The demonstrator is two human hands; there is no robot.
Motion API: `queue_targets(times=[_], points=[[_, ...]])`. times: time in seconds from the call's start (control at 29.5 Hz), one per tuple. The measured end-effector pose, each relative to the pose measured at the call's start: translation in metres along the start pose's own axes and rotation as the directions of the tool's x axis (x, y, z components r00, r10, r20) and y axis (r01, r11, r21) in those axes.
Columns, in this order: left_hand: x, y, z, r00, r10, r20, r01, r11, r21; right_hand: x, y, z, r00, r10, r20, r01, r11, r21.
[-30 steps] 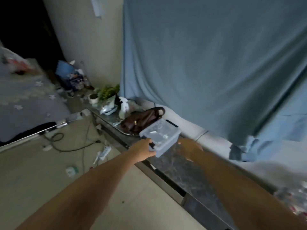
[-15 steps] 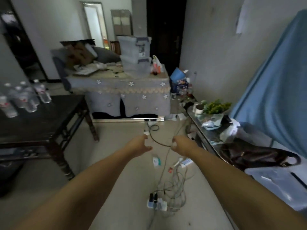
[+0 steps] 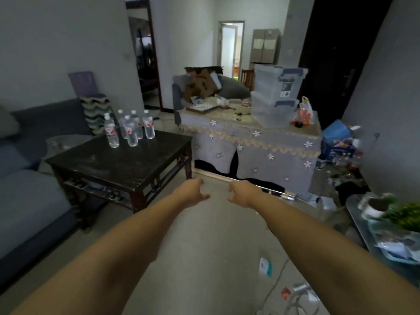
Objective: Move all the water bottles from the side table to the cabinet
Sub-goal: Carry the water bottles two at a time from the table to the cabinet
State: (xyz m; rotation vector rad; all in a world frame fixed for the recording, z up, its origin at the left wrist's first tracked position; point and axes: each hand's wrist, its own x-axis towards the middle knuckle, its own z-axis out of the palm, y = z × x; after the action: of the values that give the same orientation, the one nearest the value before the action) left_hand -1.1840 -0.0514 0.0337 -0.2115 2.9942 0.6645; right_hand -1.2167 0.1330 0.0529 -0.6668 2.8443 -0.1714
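Nothing shifted yet by the look of it: five water bottles (image 3: 129, 128) stand upright, clustered at the far left corner of the dark side table (image 3: 122, 160), the surface they must leave. The cabinet isn't clearly identifiable. Left hand (image 3: 193, 194) and right hand (image 3: 241, 193) hang mid-air over the floor, each grip loosely spread, fingers curled, holding nothing, well apart from the bottles.

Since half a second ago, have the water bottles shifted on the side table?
Cannot tell. The camera has swung round, so the water bottles only sit differently in the picture; they stand upright, clustered at the side table's far corner.
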Motion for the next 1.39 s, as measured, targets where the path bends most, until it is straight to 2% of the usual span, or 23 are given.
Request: queue_targets(times=[0.1,0.24,0.44,0.78,1.02,1.39], points=[[0.025,-0.011,-0.010,0.998,-0.039,-0.051,0.038,0.999,-0.021,0.039,-0.005,-0.017,0.997,-0.074,0.011,0.074,0.997,-0.024],[0.053,-0.037,-0.017,0.990,-0.137,-0.044,0.136,0.990,-0.033,0.088,-0.023,-0.028,0.985,-0.163,0.051,0.166,0.984,-0.060],[0.106,-0.087,-0.035,0.971,-0.234,-0.044,0.234,0.972,0.000,0.169,-0.052,-0.023,0.972,-0.220,0.079,0.224,0.973,-0.048],[0.232,-0.190,-0.087,0.961,-0.274,-0.036,0.275,0.961,0.016,0.339,-0.109,-0.034,0.967,-0.227,0.117,0.240,0.964,-0.115],[0.317,-0.249,-0.138,0.957,-0.277,-0.092,0.282,0.958,0.048,0.446,-0.155,-0.047,0.970,-0.222,0.103,0.232,0.967,-0.102],[0.452,-0.305,-0.148,0.926,-0.367,-0.085,0.367,0.930,-0.006,0.614,-0.159,-0.058,0.956,-0.255,0.147,0.274,0.954,-0.124]])
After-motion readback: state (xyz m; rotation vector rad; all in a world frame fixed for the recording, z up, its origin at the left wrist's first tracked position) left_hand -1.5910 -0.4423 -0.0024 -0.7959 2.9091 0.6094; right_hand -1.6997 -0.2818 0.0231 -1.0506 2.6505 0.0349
